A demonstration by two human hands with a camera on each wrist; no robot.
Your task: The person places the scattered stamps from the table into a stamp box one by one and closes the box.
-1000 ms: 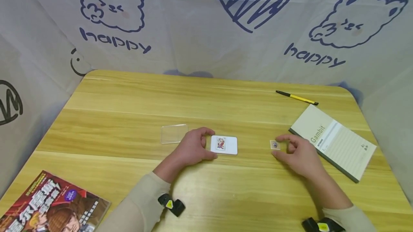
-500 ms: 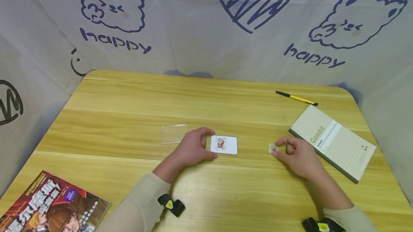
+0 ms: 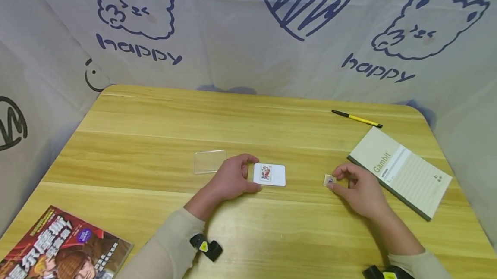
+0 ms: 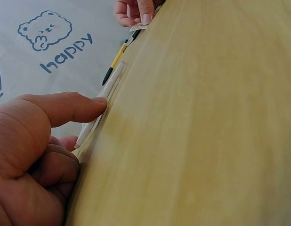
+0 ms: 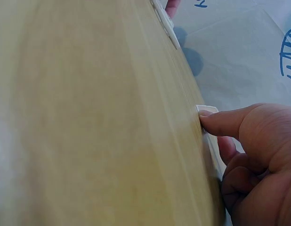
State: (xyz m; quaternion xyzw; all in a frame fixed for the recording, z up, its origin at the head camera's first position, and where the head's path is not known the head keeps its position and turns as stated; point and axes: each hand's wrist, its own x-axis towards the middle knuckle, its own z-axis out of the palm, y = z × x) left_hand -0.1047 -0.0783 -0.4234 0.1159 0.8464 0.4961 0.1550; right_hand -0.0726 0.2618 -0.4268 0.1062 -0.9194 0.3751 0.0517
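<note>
My left hand [image 3: 234, 174] holds a white flat rectangular card-like piece [image 3: 278, 175] on the table by its left end, thumb at the near edge and index finger at the far edge. A small colourful stamp-like picture [image 3: 265, 172] lies on its left half. In the left wrist view the white piece [image 4: 115, 79] shows edge-on under the fingertip. To the right, my right hand [image 3: 359, 188] pinches a small square stamp-like piece [image 3: 328, 179] with a pale border and dark centre. In the right wrist view this small piece [image 5: 207, 108] tilts up off the wood at the thumb tip.
A clear plastic cover [image 3: 209, 161] lies left of the left hand. A beige notebook [image 3: 404, 171] lies just behind the right hand, and a yellow-black pen [image 3: 358, 118] farther back. A red comic magazine [image 3: 64, 246] occupies the table's near left. White printed cloth [image 3: 233, 54] hangs behind.
My right hand has taken the small stamp-like piece from lying by the fingertips into a pinch, shifting it slightly nearer. The left hand and the white piece stay put.
</note>
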